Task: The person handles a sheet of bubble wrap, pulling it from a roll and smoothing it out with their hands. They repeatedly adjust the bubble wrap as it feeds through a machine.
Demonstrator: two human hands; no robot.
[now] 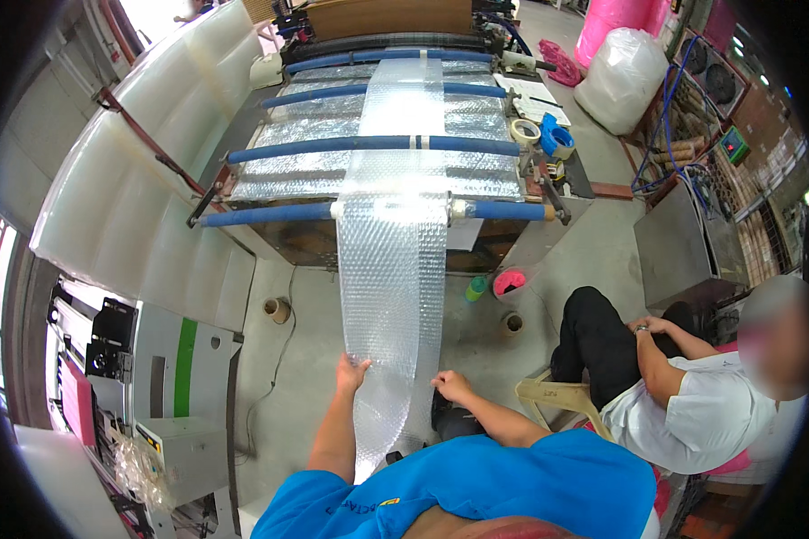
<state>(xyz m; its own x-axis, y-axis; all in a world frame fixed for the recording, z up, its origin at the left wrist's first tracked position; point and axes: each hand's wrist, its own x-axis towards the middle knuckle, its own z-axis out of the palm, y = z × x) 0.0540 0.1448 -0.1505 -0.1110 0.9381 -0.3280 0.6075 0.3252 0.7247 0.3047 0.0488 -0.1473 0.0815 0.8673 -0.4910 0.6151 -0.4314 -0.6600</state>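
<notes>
Bubble wrap (pixel 379 287) is hanging from front roller (pixel 279 216), stretching down toward wearer's body. Left hand (pixel 353 370) is clamping grip on wrap's left edge. Right hand (pixel 454 386) is curling in at wrap's right edge; cannot tell whether grip is pinching it. Farther back, wrap is crossing blue rollers (pixel 288 151) above silver sheet (pixel 310 184). Tape roll (pixel 525 132) is lying right of rollers. Co-worker (pixel 692 413) is sitting on beige chair (pixel 555 395) at right.

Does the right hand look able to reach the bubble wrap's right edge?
Likely yes: the right hand is beside the bubble wrap there, nothing visible blocking it; whether they touch is unclear.
</notes>
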